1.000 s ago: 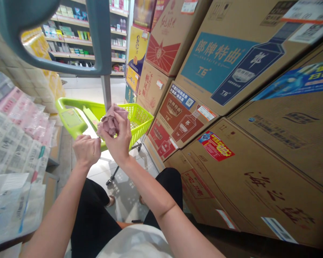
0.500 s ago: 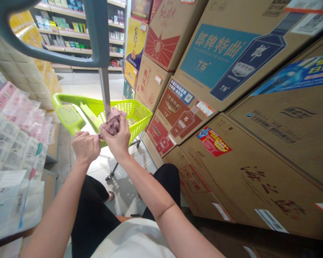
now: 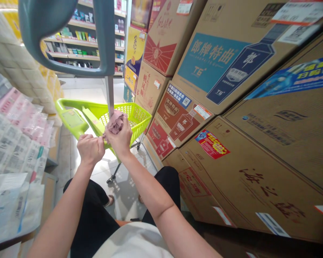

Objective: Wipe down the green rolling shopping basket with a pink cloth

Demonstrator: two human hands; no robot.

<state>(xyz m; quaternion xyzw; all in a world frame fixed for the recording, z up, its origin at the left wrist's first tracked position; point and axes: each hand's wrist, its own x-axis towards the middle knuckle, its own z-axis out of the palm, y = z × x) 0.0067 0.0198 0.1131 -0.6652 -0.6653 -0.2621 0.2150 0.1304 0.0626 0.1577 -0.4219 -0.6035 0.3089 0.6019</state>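
Observation:
My right hand (image 3: 120, 138) is closed on a crumpled mauve cloth (image 3: 116, 122), which bunches up above the fingers. The cloth covers the lower end of a silvery metal post (image 3: 109, 95), topped by a dark grey loop handle (image 3: 104, 53). Close beside it on the left, my left hand (image 3: 90, 148) makes a fist with the knuckles up. What lies inside that fist is hidden; it is near the cloth's lower edge and the green rim. Behind both hands stands a shopping cart with a lime-green basket (image 3: 141, 116).
Stacked cardboard cartons (image 3: 247, 143) rise close along the right side. Packaged goods in plastic (image 3: 18, 143) lie on a low display at the left. Farther ahead are shelves (image 3: 80, 41) with small products. A cart wheel (image 3: 111, 179) rests on the pale tiled floor before my knees.
In the view, both hands, the cloth, the post and the cart sit slightly farther right and lower. The grip of each hand looks the same.

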